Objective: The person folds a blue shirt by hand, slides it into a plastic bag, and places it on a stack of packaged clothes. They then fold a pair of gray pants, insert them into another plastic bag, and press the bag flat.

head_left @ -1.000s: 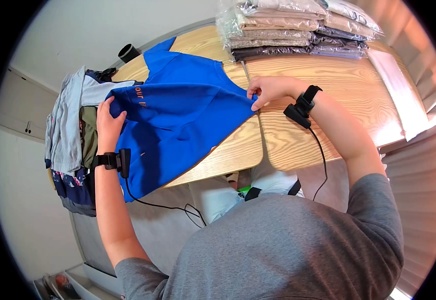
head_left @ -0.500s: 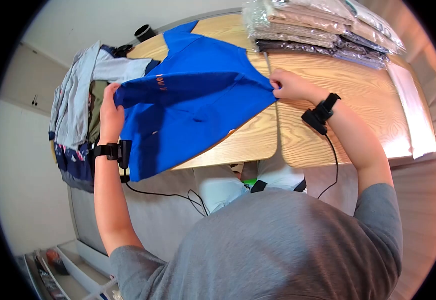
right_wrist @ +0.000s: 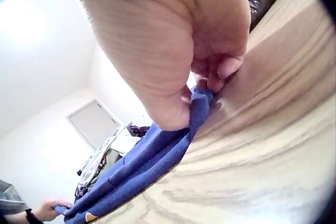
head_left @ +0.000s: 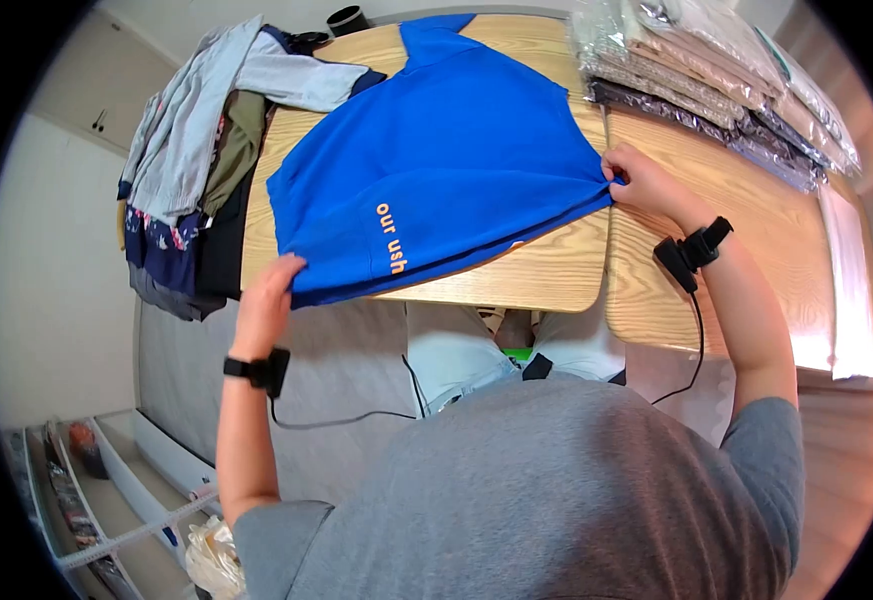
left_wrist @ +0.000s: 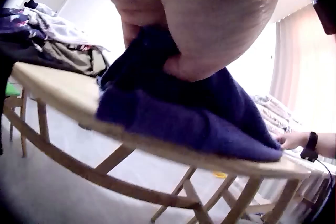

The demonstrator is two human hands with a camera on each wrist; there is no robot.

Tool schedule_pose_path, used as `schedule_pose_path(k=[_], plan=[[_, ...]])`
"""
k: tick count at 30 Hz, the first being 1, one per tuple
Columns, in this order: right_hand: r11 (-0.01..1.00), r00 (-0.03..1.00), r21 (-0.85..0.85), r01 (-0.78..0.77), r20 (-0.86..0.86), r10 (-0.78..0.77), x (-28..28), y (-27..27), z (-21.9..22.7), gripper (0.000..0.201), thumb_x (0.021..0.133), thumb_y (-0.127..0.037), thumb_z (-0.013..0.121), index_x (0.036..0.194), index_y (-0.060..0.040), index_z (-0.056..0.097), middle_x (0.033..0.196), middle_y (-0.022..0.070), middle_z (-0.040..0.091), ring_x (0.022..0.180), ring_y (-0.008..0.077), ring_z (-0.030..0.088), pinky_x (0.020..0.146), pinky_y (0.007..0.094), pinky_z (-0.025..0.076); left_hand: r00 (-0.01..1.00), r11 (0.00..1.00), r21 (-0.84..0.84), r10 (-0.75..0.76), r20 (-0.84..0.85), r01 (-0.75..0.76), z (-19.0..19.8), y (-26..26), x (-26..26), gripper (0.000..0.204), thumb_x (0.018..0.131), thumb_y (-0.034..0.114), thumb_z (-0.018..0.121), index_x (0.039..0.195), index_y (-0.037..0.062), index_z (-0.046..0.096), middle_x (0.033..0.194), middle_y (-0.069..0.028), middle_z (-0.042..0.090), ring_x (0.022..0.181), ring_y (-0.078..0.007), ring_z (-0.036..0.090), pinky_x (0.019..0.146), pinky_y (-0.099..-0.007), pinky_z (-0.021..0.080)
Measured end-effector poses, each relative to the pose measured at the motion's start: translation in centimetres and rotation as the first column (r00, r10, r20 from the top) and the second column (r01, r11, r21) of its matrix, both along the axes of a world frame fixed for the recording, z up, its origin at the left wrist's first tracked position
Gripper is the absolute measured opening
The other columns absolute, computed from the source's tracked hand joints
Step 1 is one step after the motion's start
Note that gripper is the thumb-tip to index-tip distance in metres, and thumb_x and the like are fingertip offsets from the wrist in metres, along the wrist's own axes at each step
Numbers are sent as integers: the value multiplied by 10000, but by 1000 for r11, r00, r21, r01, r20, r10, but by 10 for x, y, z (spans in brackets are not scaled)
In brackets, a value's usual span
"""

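Note:
A blue shirt [head_left: 456, 125] with orange lettering lies across the wooden table in the head view, one short sleeve at the far edge. Its near side is folded over, so the lettering faces up close to the front edge. My left hand [head_left: 266, 300] grips the fold's near-left end at the table's front edge; in the left wrist view the thumb presses into the bunched cloth [left_wrist: 184, 124]. At the opposite end my right hand [head_left: 646, 185] pinches the cloth between thumb and fingers, low over the wood in the right wrist view.
Stacked clothes in clear plastic bags [head_left: 706, 80] stand at the back right. Loose clothes [head_left: 196, 130] are heaped at the left edge, beside a black cup [head_left: 347, 20]. A seam divides the two tabletops [head_left: 726, 290]. Drawers [head_left: 106, 480] stand at lower left.
My left hand has brought the raised near side of the shirt down and toward me, laying it flat with the lettering uppermost. The right hand keeps its pinch as the head view shifts.

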State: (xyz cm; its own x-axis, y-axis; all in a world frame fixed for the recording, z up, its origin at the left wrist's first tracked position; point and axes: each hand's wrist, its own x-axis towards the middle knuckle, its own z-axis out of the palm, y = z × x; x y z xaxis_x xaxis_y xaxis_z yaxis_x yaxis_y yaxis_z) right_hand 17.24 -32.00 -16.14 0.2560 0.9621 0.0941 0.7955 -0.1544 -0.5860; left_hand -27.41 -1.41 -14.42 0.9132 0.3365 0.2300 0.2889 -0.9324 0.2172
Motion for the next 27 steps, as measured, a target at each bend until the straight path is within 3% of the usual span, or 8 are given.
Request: schedule_pose_path(k=[7, 10, 14, 18, 20, 22, 26, 27], plan=[[999, 998, -40, 37, -43, -38, 3, 3, -3, 147, 704, -5, 570, 783, -29, 448, 802, 99, 428, 753, 238, 444, 694, 308, 393, 922, 924, 383, -126, 366, -26, 87, 26, 57, 445, 682, -151, 446, 1071, 12, 586, 1090, -148, 607, 1081, -314, 549, 923, -376, 435], [997, 995, -29, 66, -77, -68, -2, 2, 0, 144, 708, 0, 567, 791, -26, 452, 800, 97, 423, 756, 232, 446, 701, 297, 394, 899, 839, 544, -241, 365, 4, 73, 22, 45, 374, 749, -95, 475, 1084, 20, 595, 1121, -106, 607, 1116, -289, 540, 925, -398, 428], [998, 996, -14, 58, -61, -59, 0, 3, -3, 140, 707, 7, 565, 793, -24, 458, 795, 93, 419, 752, 225, 448, 702, 288, 395, 985, 946, 286, -169, 31, 153, -8, 18, -6, 360, 786, -42, 463, 1112, 39, 592, 1226, -109, 553, 1207, -293, 466, 1008, -402, 360], [997, 996, -42, 67, -56, -69, 0, 4, -1, 131, 707, 14, 561, 783, -25, 461, 798, 90, 416, 748, 212, 446, 695, 285, 393, 991, 994, -104, -11, 133, 25, -15, 3, -23, 476, 716, -69, 407, 1159, 21, 557, 1291, -130, 484, 1238, -280, 427, 1011, -374, 351], [996, 995, -56, 67, -68, -71, -1, 3, 1, 127, 707, 14, 558, 780, -24, 462, 800, 88, 415, 747, 208, 444, 694, 285, 392, 920, 927, -362, 222, 324, -96, -16, 12, -24, 525, 677, -60, 417, 1175, 42, 549, 1192, -132, 515, 1126, -250, 492, 919, -317, 399], [991, 990, -85, 100, -89, -107, -4, 5, 3, 129, 707, 12, 558, 784, -27, 462, 801, 87, 415, 744, 202, 441, 694, 283, 391, 876, 853, -447, 410, 255, -269, -24, 28, -16, 513, 679, -50, 478, 1175, 55, 548, 1085, -117, 529, 1001, -232, 518, 845, -303, 417], [992, 991, -76, 96, -91, -103, -3, 5, 3, 129, 709, 4, 557, 790, -30, 463, 807, 86, 413, 741, 206, 439, 696, 283, 391, 943, 886, -373, 324, 73, -275, -37, 55, -16, 411, 711, -12, 558, 1119, 40, 549, 1012, -79, 523, 946, -191, 506, 816, -299, 421], [994, 993, -69, 88, -75, -93, -3, 5, 3, 130, 711, 0, 558, 794, -32, 464, 810, 87, 412, 742, 209, 439, 700, 285, 391, 933, 782, -558, 359, 40, -277, -34, 55, -13, 363, 730, 10, 588, 1089, 45, 545, 987, -59, 530, 901, -160, 506, 789, -281, 422]])
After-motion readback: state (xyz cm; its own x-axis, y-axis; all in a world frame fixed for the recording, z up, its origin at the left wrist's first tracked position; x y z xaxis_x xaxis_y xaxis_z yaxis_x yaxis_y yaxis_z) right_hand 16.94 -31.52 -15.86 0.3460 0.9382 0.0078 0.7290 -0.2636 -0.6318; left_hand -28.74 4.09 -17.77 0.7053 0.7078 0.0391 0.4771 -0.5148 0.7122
